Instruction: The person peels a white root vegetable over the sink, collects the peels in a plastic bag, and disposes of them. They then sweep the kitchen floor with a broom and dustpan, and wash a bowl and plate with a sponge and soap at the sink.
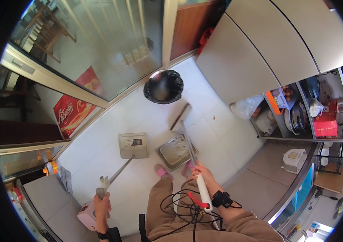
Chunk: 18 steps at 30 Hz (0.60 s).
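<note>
My left hand [102, 203] is wrapped around the upper end of a long-handled dustpan [133, 148], whose pan rests on the pale tiled floor. With my right hand [203, 174] I grip the handle of a broom [201, 189], which has a white grip and a red tie at its end. The broom head [180, 117], slightly blurred, is low over the floor beyond a metal tray [163, 159]; contact with the tiles cannot be told. Murky liquid and bits of debris lie in the tray. The broom's shaft crosses above its right side.
A waste bin with a black liner [150, 94] stands by the glass sliding door [123, 45]. Small scraps [213, 117] dot the tiles. Pink slippers [163, 171] are close to the tray. Black cable [171, 208] hangs over my lap. Cabinets [265, 169] and shelves [300, 112] line the right.
</note>
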Each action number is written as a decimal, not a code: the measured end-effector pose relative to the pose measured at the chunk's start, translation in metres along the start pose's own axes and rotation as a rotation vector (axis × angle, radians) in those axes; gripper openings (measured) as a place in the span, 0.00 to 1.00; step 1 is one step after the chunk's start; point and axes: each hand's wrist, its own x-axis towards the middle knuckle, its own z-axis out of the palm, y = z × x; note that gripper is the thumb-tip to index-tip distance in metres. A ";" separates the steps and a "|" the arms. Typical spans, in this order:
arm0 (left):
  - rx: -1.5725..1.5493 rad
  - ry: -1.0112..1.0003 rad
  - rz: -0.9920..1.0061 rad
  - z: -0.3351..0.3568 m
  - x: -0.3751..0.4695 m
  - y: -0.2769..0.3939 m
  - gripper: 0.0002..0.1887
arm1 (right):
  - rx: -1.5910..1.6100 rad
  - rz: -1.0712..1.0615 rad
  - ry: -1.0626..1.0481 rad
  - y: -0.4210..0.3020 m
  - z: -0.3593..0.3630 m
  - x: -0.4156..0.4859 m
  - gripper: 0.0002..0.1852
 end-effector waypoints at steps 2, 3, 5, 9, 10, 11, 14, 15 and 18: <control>0.037 0.010 -0.002 0.004 0.001 0.003 0.12 | 0.024 -0.024 -0.061 -0.003 0.001 0.010 0.36; 0.032 0.012 -0.003 0.005 0.001 0.004 0.12 | -0.006 -0.036 -0.094 -0.008 -0.002 0.016 0.38; 0.023 0.025 -0.011 0.009 0.000 0.007 0.12 | -0.030 0.014 -0.150 -0.025 -0.008 0.036 0.37; 0.022 0.067 -0.021 0.021 -0.003 0.016 0.12 | 0.055 0.012 -0.085 -0.049 -0.048 0.042 0.33; 0.016 0.058 -0.021 0.024 -0.003 0.018 0.12 | 0.100 0.021 -0.058 -0.053 -0.063 0.031 0.33; 0.023 0.053 -0.017 0.028 -0.004 0.020 0.12 | 0.153 0.009 -0.067 -0.056 -0.074 0.021 0.33; 0.033 0.074 -0.014 0.039 -0.006 0.025 0.12 | 0.226 -0.015 0.038 -0.069 -0.088 -0.007 0.34; 0.035 0.081 -0.015 0.043 -0.007 0.027 0.12 | 0.237 -0.029 0.056 -0.072 -0.087 -0.017 0.33; 0.048 0.078 -0.037 0.054 -0.010 0.029 0.11 | 0.247 -0.061 0.008 -0.089 -0.077 -0.030 0.34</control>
